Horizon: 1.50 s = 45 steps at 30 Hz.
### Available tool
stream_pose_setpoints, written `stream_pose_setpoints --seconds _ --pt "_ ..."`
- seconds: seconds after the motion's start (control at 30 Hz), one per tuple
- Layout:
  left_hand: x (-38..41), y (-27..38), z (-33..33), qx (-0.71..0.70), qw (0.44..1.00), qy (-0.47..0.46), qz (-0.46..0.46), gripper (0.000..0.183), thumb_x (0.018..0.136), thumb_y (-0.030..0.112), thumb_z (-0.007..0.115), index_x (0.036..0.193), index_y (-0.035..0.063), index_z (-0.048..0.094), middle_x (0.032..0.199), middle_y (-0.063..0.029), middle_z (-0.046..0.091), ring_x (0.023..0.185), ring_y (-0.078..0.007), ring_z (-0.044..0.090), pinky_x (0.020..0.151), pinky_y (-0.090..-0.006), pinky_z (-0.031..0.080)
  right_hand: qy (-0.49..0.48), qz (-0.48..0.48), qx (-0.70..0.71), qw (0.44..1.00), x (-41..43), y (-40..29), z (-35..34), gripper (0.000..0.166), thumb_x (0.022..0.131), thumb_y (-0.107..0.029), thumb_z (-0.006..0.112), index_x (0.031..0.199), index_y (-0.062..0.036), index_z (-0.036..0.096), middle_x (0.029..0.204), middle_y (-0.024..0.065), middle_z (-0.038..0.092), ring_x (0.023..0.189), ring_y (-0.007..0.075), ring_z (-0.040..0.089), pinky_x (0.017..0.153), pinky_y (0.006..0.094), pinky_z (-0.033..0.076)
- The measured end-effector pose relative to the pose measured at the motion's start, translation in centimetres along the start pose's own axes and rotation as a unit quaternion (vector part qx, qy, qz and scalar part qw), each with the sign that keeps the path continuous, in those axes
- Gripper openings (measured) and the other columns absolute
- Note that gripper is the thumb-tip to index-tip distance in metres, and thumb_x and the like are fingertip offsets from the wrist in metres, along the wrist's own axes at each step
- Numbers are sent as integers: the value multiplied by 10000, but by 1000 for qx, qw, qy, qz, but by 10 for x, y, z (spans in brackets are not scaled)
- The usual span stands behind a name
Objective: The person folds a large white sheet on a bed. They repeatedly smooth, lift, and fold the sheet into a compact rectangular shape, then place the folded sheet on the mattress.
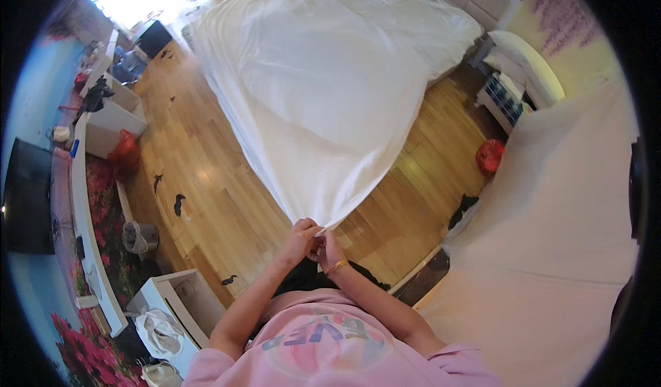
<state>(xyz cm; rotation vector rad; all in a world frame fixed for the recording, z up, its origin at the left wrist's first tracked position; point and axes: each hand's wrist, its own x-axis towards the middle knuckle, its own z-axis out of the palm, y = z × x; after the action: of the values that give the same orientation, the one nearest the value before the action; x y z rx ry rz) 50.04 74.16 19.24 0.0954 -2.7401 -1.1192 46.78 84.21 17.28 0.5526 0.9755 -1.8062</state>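
A large white sheet (330, 87) covers the bed and stretches from it towards me, narrowing to a gathered corner at my hands. My left hand (300, 242) and my right hand (328, 250) meet side by side in front of my body, both gripping this corner; which arm is which follows from the picture's sides. A yellow band circles the wrist on the right. Between the bed and my hands the sheet hangs above the wooden floor. Some fingers are hidden by the hands and the fabric.
Left, a long white shelf (87, 206) runs along the wall, with a waste bin (140, 237) and a white cabinet (178, 304) nearby. Black scraps (179, 204) lie on the floor. Pillows (526, 67) and a red bag (489, 157) are at right, beside a pale wall (542, 221).
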Motion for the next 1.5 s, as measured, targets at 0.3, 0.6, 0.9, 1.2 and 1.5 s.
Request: stream_pose_setpoints --seconds 0.3,0.6,0.9,1.2,1.5 --pt "7 33 -32 49 999 -9 14 277 582 -63 527 836 40 567 766 -77 478 754 -241 456 686 -302 398 274 -165 -32 947 49 -46 -13 349 672 -56 518 961 -20 326 865 141 456 684 234 506 549 368 463" --pt "9 40 -37 79 996 -28 21 293 576 -46 545 844 71 570 770 -62 478 765 -227 454 684 -301 393 241 -223 -59 943 116 -45 -79 222 695 -241 550 774 -48 473 667 50 497 560 157 489 475 287 418" --pt "9 39 -41 67 994 66 55 269 579 -57 513 825 52 526 806 -78 509 785 -252 477 678 -305 390 116 -66 -192 972 94 -85 -65 290 721 -371 514 732 -82 522 577 13 485 464 124 434 378 243 311" --pt "35 25 -38 -74 972 -4 -222 334 693 122 518 991 21 408 745 -186 503 673 -331 498 633 -384 407 143 -221 -216 940 112 -72 -46 299 763 -326 483 717 -36 539 609 31 524 446 96 446 381 220 328" --pt "102 -2 -9 234 967 -55 -89 467 581 150 613 995 119 400 830 -89 448 813 -259 467 638 -369 383 206 -270 -463 818 99 -76 12 458 758 -378 423 674 51 559 642 230 534 623 336 530 580 393 400"
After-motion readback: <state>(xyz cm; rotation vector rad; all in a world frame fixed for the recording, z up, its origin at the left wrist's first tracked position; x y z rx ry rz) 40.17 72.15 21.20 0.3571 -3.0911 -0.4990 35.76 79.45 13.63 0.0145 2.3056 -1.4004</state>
